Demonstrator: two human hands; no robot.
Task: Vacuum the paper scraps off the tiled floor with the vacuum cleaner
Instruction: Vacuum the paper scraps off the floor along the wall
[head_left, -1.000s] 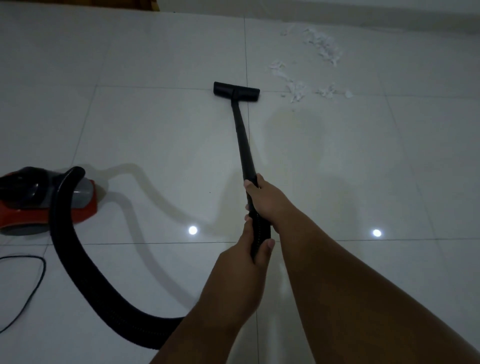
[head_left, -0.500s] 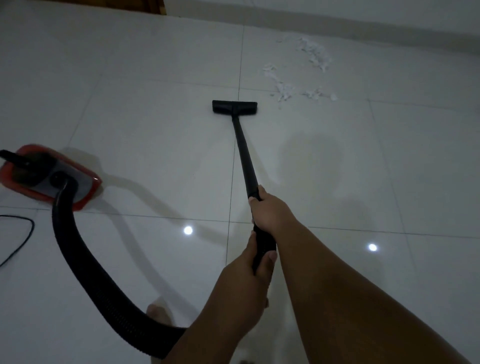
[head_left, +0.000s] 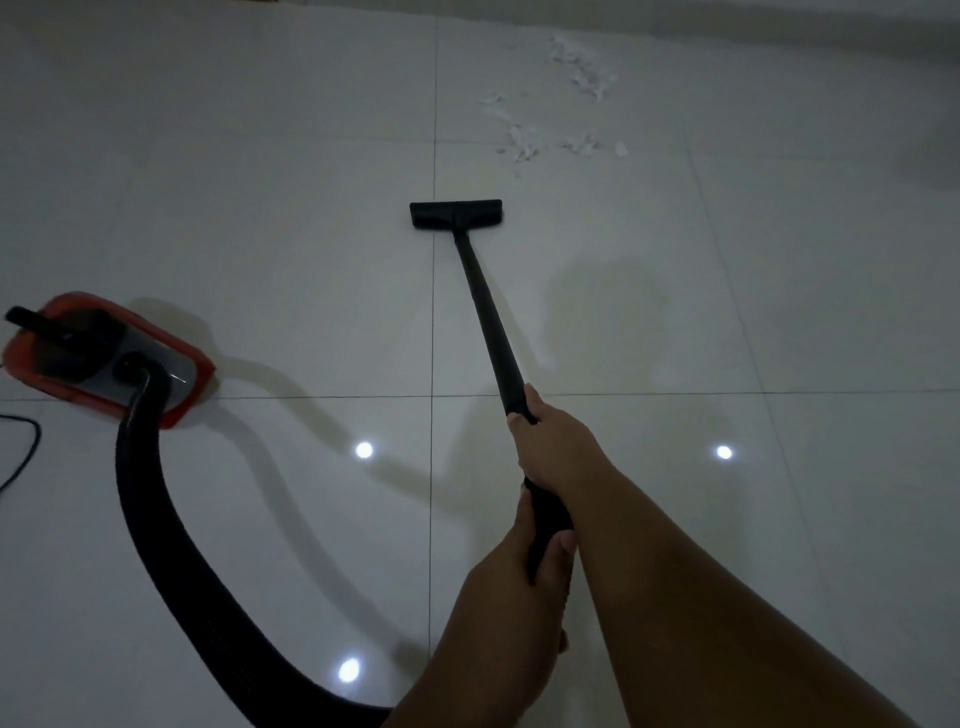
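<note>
Out ahead on the tiled floor (head_left: 260, 182), the wand (head_left: 488, 312) runs from my hands up and slightly left. Its floor head (head_left: 456, 214) lies crosswise, short of the paper scraps (head_left: 550, 119) up to the right. My right hand (head_left: 556, 447) and left hand (head_left: 514, 597) both curl their fingers (head_left: 522, 431) tight round the wand. Open tile separates head and scraps; the wall (head_left: 779, 21) runs just behind them. The vacuum cleaner (head_left: 104, 358) sits well off left.

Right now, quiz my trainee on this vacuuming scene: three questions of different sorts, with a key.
1. True or false: the floor head covers the paper scraps.
2. The red canister sits to which side of the floor head? A) left B) right C) beyond the scraps
3. What do the left hand and right hand both grip?

Key: 1 false, it lies short of them. 2 A. 3 the wand.
</note>
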